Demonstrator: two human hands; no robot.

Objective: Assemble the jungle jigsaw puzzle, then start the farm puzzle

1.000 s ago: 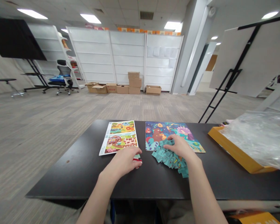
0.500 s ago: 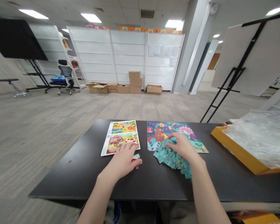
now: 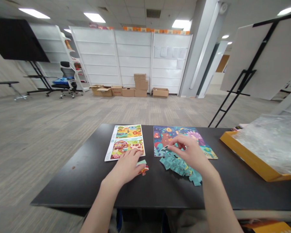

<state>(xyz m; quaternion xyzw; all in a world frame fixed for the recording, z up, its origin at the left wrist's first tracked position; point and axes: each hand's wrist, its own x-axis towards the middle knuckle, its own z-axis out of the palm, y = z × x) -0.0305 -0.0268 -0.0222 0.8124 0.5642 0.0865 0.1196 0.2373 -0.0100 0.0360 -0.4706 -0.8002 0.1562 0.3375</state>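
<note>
My left hand lies with fingers stretched out, their tips on the lower edge of a printed picture sheet. Under and beside its thumb are a red-and-orange jigsaw piece and a teal one. Above a heap of teal jigsaw pieces, my right hand pinches a jigsaw piece between thumb and forefinger. That piece looks dark with a pale edge; its picture is too small to make out. Behind the heap lies a colourful forest-scene puzzle board, partly covered by my right hand.
Everything lies on a black table. To the right, a yellow box tray holds crumpled clear plastic. Beyond the table stand a black easel with a white board and several cardboard boxes.
My right hand has lifted a piece from the heap and shifted it slightly left. My left thumb has drawn back a little, showing more of the red-and-orange piece.
</note>
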